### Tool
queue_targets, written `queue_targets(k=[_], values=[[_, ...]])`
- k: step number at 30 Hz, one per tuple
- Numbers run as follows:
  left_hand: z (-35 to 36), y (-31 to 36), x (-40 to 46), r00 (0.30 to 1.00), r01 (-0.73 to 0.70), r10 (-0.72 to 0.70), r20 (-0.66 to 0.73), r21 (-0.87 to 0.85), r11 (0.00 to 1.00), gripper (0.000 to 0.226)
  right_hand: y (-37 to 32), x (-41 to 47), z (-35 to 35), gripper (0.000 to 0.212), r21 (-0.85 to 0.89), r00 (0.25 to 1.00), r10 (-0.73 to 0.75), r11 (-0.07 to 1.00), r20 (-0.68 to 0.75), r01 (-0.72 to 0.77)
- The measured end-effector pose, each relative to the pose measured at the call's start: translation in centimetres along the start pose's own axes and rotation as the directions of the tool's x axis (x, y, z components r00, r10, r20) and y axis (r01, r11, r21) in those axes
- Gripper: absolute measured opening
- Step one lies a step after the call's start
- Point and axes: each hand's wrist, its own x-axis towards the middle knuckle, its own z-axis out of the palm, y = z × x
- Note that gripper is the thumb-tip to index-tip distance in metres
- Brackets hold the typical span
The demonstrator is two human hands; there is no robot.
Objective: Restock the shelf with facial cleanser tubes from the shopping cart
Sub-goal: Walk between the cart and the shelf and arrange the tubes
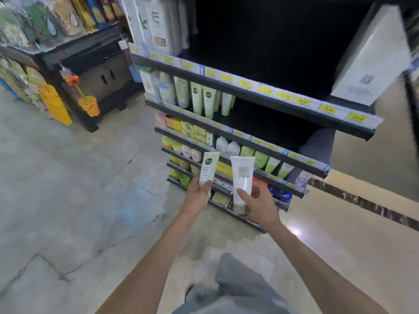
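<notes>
In the head view, the left hand (197,191) grasps a pale green plastic tube with a dark round logo (209,167) by its lower end, fingers curled round it. The right hand (257,203) grasps a white plastic tube with a beige label (242,177) low on its body, thumb in front. Both tubes stand nearly upright, long axis vertical, crimped flat end up and cap end down in the hand. They are held in the air in front of the lower tiers of the black metal shelf unit (249,94), touching no shelf yet.

The matching row of pale green tubes (204,98) stands at the left end of the second tier from the top, above and a little behind the left hand; the right part of that tier is dark and looks unfilled. I judge that the green tube must rise and go forward, and the left hand is nearer. Where the white tube belongs I cannot tell. The shopping cart is not in view.
</notes>
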Motion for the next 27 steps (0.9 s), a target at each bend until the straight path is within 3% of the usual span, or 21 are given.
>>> queue_targets(k=[3,7,11,17,19,24,27], values=[[-0.4,0.9,3.5,0.995,-0.096,0.091,0.046,0.13,0.987,0.048,-1.4,1.6,0.7,0.035,-0.032,0.999,-0.014,0.999,-0.04,0.013],[-0.5,3.2,8.1,0.976,-0.22,0.216,0.042,0.159,0.963,0.032,-2.5,5.3,1.1,0.02,-0.025,0.997,-0.015,1.0,-0.077,0.013],[0.1,5.2,12.9,0.971,-0.231,0.239,-0.015,0.208,0.951,0.03,-3.5,9.0,1.6,0.031,0.017,0.994,0.02,1.0,-0.112,-0.018],[1.4,7.9,18.7,0.955,-0.285,0.296,-0.007,0.253,0.925,0.03,-4.2,13.4,1.9,0.019,-0.016,0.993,0.028,0.999,-0.112,-0.03],[2.1,8.7,20.3,0.945,-0.316,0.327,0.003,0.259,0.913,0.031,-4.3,14.3,1.8,0.026,-0.029,0.992,0.031,0.999,-0.12,-0.035],[3.9,10.6,23.2,0.919,-0.378,0.393,-0.034,0.21,0.902,0.024,-5.0,16.4,2.1,0.027,-0.037,0.986,0.052,0.998,-0.158,-0.059],[4.9,11.3,24.4,0.899,-0.415,0.43,-0.078,0.161,0.896,0.036,-5.2,17.5,2.4,0.034,0.004,0.98,0.07,0.997,-0.184,-0.071]])
